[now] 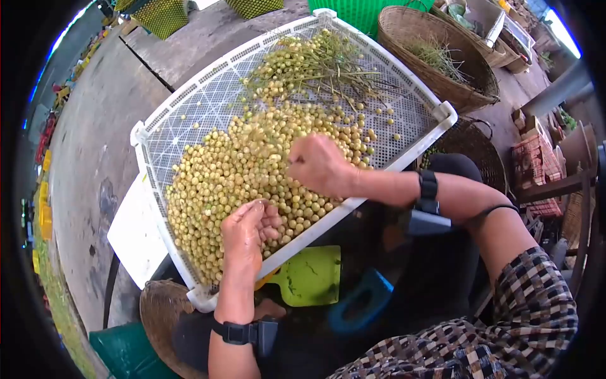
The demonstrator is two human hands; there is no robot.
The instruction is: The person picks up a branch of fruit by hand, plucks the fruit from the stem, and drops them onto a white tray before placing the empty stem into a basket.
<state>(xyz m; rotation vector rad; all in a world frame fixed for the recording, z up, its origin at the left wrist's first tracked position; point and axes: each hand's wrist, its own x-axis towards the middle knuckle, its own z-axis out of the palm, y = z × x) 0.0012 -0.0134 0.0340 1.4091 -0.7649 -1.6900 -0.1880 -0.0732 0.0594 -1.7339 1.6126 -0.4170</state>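
A white mesh tray (210,81) holds a large heap of small round yellow-tan fruits (214,183). My right hand (319,165) is curled into a fist over the heap. Beside it, toward the left, is a motion-blurred patch that may be a fruit sprig; what the fist grips is hidden. Lower down, near the tray's front rim, my left hand (249,230) hovers over the fruits with thumb and fingers curled together. Whatever it pinches is too small to make out. Thin green-brown stems with fruits attached, a loose bunch (328,66), lie at the tray's far end.
Under the tray's near edge are a lime-green dustpan (310,278) and a blurred blue plastic object (360,302). Woven baskets, one a large basket (410,28) with stems inside, stand at the far right. A green tub (129,354) sits at lower left, near another wicker basket (161,316).
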